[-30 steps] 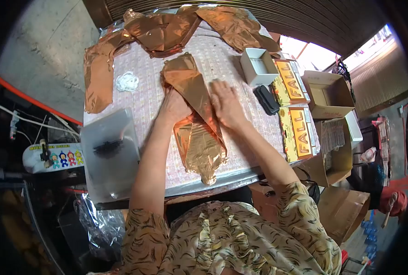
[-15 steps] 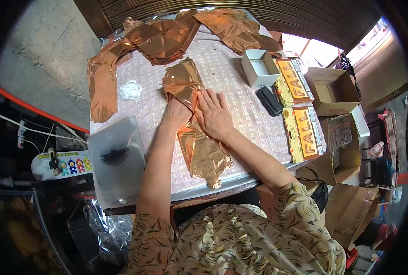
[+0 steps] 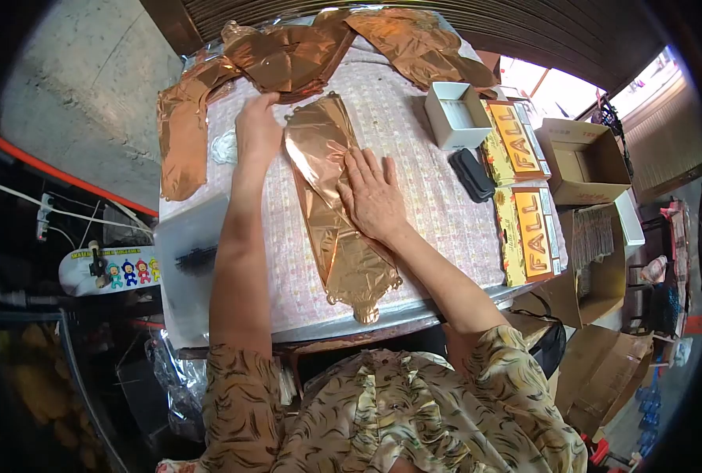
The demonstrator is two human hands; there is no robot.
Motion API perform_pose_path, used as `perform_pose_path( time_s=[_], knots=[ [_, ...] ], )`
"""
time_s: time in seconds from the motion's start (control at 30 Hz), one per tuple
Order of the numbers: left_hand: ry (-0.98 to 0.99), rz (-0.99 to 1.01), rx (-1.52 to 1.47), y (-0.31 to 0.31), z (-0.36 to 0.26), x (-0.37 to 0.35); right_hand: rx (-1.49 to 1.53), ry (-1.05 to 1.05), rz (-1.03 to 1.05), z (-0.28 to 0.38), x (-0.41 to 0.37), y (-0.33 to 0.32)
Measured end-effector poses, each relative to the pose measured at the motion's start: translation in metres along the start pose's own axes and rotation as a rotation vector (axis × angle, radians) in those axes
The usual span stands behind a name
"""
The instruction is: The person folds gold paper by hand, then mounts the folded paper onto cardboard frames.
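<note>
A folded copper-coloured foil balloon (image 3: 319, 130) lies lengthwise on the cloth in front of me, its neck end pointing at my body. My right hand (image 3: 373, 193) presses flat on its right side, fingers stretched out. Left of the balloon's far end, my left hand (image 3: 258, 130) is lifted, with thumb and forefinger apart and nothing visible between them. Its other fingers are partly hidden. Beyond it lies a stack of more copper foil balloons (image 3: 292, 59). Partly behind my left wrist is a small bundle of white string or ribbon (image 3: 224, 147).
On the right are a white box (image 3: 459, 118), a black case (image 3: 471, 175) and two FALL balloon packages (image 3: 530, 232). Open cardboard boxes (image 3: 583, 158) stand past the table edge. A clear plastic sleeve (image 3: 189, 276) lies under my left forearm.
My left hand has come out from the balloon's fold and moved up and left. The balloon's upper part now lies flatter. My right hand has stayed on it.
</note>
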State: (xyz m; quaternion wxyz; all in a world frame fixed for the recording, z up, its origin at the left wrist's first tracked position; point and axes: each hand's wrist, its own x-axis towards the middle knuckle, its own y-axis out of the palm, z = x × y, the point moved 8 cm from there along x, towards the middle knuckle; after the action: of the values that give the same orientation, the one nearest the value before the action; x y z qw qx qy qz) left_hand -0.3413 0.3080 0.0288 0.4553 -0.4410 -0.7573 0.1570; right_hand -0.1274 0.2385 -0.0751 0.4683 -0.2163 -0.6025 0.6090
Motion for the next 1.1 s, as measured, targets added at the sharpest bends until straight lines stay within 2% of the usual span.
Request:
perform_pose_path(
  time_s=[0.03, 0.1, 0.17, 0.3, 0.5, 0.57, 0.63, 0.7, 0.83, 1.0, 1.1],
  knots=[
    [-0.003, -0.001, 0.003, 0.006, -0.004, 0.002, 0.005, 0.004, 0.012, 0.000, 0.000, -0.001],
    [0.198, 0.137, -0.211, 0.041, -0.039, 0.000, 0.011, 0.000, 0.025, 0.000, 0.000, 0.000],
    [0.351, 0.356, -0.152, 0.091, -0.051, -0.013, 0.012, 0.006, 0.013, -0.001, 0.001, 0.001],
    [0.266, 0.357, -0.236, 0.119, -0.047, -0.030, 0.017, 0.003, 0.030, -0.001, 0.001, 0.000],
    [0.175, 0.398, -0.256, 0.129, -0.040, -0.031, 0.036, -0.005, 0.019, -0.001, 0.000, -0.005],
    [0.266, 0.304, -0.224, 0.124, -0.043, -0.032, 0.017, -0.022, 0.025, 0.002, -0.001, -0.008],
    [0.214, 0.355, -0.222, 0.130, -0.038, -0.033, 0.009, -0.047, 0.026, 0.006, -0.001, -0.010],
    [0.306, 0.265, -0.146, 0.125, -0.046, -0.036, -0.005, -0.042, 0.035, 0.006, -0.001, -0.009],
    [0.214, 0.245, 0.038, 0.126, -0.047, -0.047, -0.037, -0.037, 0.073, 0.005, 0.000, -0.004],
    [0.156, 0.281, 0.047, 0.125, -0.042, -0.046, -0.065, -0.048, 0.053, 0.006, 0.000, -0.003],
    [0.190, 0.202, 0.010, 0.125, -0.044, -0.047, -0.054, -0.026, 0.058, 0.004, -0.001, -0.006]
  ],
)
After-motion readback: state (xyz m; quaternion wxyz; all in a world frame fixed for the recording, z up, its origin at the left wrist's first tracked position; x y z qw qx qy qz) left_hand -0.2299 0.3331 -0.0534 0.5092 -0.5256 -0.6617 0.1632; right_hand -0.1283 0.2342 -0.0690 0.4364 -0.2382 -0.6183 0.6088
